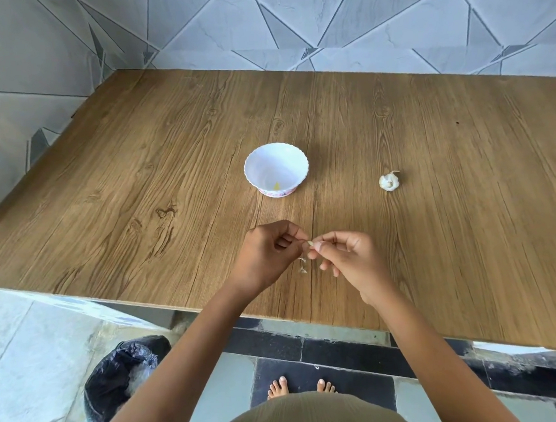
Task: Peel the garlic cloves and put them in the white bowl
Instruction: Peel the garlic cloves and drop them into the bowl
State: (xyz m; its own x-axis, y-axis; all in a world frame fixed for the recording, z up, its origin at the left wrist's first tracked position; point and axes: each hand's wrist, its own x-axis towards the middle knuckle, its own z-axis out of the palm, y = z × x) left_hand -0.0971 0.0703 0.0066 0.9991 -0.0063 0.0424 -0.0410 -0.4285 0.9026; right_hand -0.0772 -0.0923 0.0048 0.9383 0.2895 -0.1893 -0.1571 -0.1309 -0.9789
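Soft, even daylight, fairly bright, no glare. Faint shadow lay right of the white bowl. Centre was sharp; wide-angle lens bowed the table edges and wall tiles.

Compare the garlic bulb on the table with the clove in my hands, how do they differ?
The garlic bulb lies alone on the table; the clove is pinched between the left hand and right hand. The bulb is the larger, a round head with a stem; the clove is a small sliver, mostly hidden by the hands. Both are pale, and neither is in the white bowl.
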